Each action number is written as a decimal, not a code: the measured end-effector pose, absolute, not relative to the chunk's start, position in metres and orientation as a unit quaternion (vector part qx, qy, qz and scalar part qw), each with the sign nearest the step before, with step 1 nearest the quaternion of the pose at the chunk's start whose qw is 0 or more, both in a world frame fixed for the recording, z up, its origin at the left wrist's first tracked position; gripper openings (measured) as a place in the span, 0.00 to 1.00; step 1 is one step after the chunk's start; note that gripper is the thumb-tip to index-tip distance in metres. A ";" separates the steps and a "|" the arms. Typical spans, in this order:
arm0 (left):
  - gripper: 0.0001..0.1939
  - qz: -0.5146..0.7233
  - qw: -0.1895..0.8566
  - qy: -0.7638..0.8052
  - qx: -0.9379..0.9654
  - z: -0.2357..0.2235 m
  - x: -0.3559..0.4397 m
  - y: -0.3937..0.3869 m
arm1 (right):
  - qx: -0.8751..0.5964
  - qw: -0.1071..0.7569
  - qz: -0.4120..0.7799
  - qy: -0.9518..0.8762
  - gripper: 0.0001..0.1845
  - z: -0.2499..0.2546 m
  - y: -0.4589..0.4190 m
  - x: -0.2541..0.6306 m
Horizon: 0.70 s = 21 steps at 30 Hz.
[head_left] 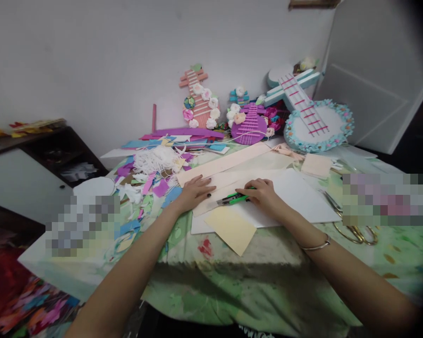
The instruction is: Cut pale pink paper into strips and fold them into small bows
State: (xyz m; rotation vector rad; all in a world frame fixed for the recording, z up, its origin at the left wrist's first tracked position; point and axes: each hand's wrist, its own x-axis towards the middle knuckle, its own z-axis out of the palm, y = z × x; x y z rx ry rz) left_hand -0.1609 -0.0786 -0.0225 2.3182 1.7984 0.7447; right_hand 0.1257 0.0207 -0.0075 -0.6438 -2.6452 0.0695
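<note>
My left hand [196, 192] lies flat, fingers spread, on the left end of a pale peach sheet [223, 180]. In my right hand [262, 195] is a green and black utility knife [235, 199], its blade pointing left over the sheet, close to my left fingers. Whether the blade touches the sheet I cannot tell. Beneath lies a white board [296, 197]. A yellow square of paper [232, 229] overlaps the board's front edge. Behind my hands a longer peach strip [225, 164] runs diagonally.
Gold-handled scissors [352, 232] lie on the right. White string [158, 159] and coloured scraps [144, 206] cover the left side. Along the wall stand a pink flowered instrument model [200, 110], a purple one [250, 126] and a pale blue one [306, 110].
</note>
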 end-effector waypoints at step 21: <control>0.08 0.343 0.077 0.560 0.750 -0.015 -0.154 -0.080 | -0.269 0.217 0.102 -0.933 0.21 0.000 0.038 0.123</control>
